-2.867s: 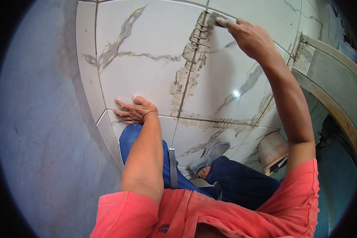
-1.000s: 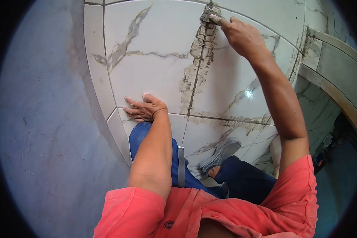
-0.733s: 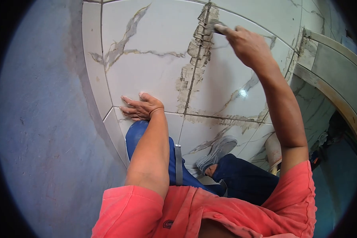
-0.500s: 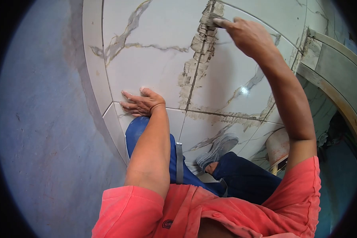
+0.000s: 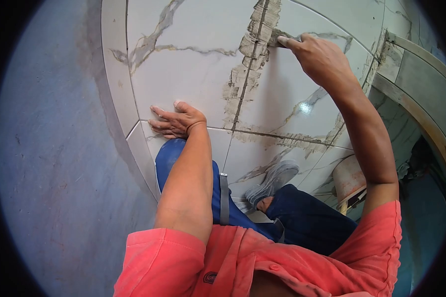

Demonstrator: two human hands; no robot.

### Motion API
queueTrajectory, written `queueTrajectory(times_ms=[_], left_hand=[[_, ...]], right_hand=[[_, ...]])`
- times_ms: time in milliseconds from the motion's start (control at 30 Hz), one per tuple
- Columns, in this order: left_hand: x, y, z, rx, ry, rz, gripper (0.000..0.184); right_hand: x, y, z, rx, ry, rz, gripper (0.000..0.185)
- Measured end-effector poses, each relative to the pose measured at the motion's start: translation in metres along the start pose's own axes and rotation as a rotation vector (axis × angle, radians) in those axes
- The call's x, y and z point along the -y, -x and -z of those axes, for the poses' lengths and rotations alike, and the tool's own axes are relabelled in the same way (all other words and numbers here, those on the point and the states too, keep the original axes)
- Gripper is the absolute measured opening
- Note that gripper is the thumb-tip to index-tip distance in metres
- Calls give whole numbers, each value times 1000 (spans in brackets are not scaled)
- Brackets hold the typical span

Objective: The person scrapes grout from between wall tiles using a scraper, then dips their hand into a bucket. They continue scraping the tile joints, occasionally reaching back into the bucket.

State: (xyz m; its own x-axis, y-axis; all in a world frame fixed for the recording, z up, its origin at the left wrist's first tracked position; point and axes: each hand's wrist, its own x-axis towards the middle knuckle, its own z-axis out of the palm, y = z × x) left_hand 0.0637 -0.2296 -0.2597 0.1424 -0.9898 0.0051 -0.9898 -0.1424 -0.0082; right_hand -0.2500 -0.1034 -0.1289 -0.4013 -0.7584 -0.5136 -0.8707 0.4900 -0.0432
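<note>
Near shoe: grey ridged sandal (image 5: 274,179) on glossy white grey-veined tile floor (image 5: 183,81).
Near right: pale, stained round bucket (image 5: 348,179), partly behind the right arm.
Left hand (image 5: 177,121): palm down on floor, near left, fingers spread, just beyond blue-clad knee (image 5: 169,152).
Joint smears: rough grey-brown paste (image 5: 251,74) along the dark seam, mid to far.
Right hand (image 5: 320,58): far, fingers clamped on small dark flat-bladed tool (image 5: 276,38).
Tool position: blade at smears' right edge.

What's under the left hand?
White tile surrounds the left hand, and a thin joint shows on either side, apparently running beneath it. Whatever lies directly under the hand is covered and can't be seen.
</note>
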Motion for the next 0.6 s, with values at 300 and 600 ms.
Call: queueTrajectory(times_ms=[300, 600], left_hand=[[-2, 1, 2, 11, 17, -4, 76], [-5, 2, 1, 16, 31, -1, 75]], right_hand=[[20, 1, -31, -159, -119, 81, 51], [29, 11, -24, -117, -76, 39, 48]])
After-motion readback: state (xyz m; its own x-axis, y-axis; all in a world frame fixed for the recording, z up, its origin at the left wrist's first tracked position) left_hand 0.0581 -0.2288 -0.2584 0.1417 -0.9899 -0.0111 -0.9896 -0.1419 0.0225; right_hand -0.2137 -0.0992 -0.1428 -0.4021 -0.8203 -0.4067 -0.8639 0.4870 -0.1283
